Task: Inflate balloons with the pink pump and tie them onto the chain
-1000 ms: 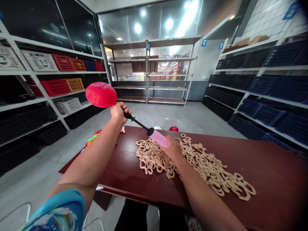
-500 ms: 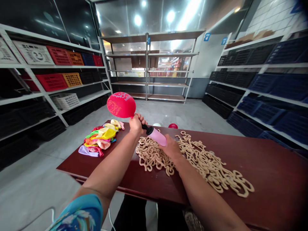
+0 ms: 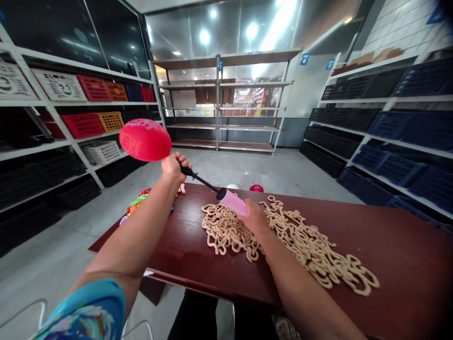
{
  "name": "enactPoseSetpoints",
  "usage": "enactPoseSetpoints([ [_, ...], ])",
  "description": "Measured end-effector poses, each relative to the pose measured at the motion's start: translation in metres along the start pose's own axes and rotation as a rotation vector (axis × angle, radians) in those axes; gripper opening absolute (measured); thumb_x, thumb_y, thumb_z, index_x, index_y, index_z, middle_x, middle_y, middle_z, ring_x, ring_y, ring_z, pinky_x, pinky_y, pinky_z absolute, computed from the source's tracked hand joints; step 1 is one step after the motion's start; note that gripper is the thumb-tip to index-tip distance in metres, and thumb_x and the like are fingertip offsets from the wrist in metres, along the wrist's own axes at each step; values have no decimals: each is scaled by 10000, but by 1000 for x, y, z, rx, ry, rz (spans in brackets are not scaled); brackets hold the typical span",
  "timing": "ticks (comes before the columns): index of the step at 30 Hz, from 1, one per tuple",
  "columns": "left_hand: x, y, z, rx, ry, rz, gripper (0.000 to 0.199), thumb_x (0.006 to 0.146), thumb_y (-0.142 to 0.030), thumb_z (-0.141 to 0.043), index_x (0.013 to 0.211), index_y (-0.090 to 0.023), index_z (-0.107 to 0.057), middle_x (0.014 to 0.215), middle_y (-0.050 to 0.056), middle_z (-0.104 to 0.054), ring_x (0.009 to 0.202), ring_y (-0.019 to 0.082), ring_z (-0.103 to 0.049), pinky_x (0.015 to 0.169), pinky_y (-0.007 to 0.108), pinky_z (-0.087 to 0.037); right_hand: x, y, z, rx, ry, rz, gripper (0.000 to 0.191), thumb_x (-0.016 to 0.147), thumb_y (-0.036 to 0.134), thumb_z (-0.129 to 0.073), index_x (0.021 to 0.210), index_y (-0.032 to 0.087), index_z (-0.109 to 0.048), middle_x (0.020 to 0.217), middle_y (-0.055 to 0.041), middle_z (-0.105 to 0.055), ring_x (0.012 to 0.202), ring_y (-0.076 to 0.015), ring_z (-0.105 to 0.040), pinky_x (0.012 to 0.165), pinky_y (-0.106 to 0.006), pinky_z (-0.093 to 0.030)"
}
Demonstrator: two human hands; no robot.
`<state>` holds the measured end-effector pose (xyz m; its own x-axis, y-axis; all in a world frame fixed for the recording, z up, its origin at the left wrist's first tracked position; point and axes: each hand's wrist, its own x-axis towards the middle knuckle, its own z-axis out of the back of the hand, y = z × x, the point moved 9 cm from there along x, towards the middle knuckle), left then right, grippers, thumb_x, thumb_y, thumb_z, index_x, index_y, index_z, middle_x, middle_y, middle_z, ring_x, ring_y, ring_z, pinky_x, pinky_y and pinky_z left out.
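My left hand is closed round the black nozzle end of a hand pump, at the neck of an inflated red balloon with a printed pattern. My right hand is wrapped round the pump's pink barrel. Between the hands the thin black rod of the pump shows, pulled out. Under and beside my right hand, tan curled pieces lie in a loose heap. Behind my left forearm, flat coloured balloons are partly hidden.
The dark red table reaches far to the right. Past its back edge are a red balloon and a pale one. Shelves with crates stand left, shelves with dark crates right, and a metal rack ahead.
My left hand has moved left and up with the red balloon, drawing the pump's black rod out of the barrel. My right hand has barely moved. My left forearm now covers more of the flat balloons.
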<state>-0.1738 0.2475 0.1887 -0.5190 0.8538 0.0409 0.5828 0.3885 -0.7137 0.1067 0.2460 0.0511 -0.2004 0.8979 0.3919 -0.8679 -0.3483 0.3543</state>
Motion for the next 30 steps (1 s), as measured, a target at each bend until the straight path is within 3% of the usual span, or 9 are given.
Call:
enactPoseSetpoints([
  [3, 4, -11, 1, 4, 9, -32, 150, 677, -75, -408, 602, -188, -345, 490, -57, -270, 337, 67, -274, 372, 216, -308, -1, 1, -3, 5, 15, -6, 396, 678, 349, -670, 1013, 212, -511, 897, -41, -623, 811, -197, -594, 645, -270, -374],
  [5, 3, -5, 1, 3, 12, -39, 148, 682, -79, -408, 604, -188, -345, 489, -58, -270, 335, 64, -273, 371, 212, -302, -1, 1, -5, 2, 32, -5, 385, 667, 357, -686, 976, 211, -510, 891, -39, -625, 803, -196, -597, 638, -269, -373],
  [15, -26, 87, 0, -2, 26, 61, 149, 700, -114, -405, 611, -196, -318, 475, -67, -252, 329, 68, -290, 387, 210, -306, -2, 2, -3, -51, 38, -6, 360, 683, 383, -682, 944, 211, -504, 878, -31, -629, 790, -190, -598, 610, -264, -346],
  [19, -36, 108, -4, -17, 45, 89, 145, 682, -103, -407, 615, -196, -319, 476, -66, -264, 333, 69, -302, 394, 212, -310, -2, 0, -4, -48, 46, -12, 386, 680, 381, -687, 974, 209, -506, 879, -37, -622, 782, -184, -584, 602, -260, -334],
  [23, -33, 90, -12, -23, 58, 55, 132, 669, -110, -400, 617, -199, -317, 471, -67, -268, 328, 77, -303, 393, 222, -311, 1, -4, 7, -35, -29, 17, 366, 715, 349, -650, 1027, 216, -511, 898, -33, -609, 819, -181, -566, 659, -262, -342],
  [30, -8, 16, -9, -28, 21, -46, 126, 636, -81, -388, 622, -192, -329, 474, -65, -271, 338, 71, -287, 402, 224, -322, 7, -16, 20, -80, -124, 41, 333, 706, 293, -645, 1000, 193, -524, 898, -46, -594, 858, -196, -538, 745, -285, -341],
])
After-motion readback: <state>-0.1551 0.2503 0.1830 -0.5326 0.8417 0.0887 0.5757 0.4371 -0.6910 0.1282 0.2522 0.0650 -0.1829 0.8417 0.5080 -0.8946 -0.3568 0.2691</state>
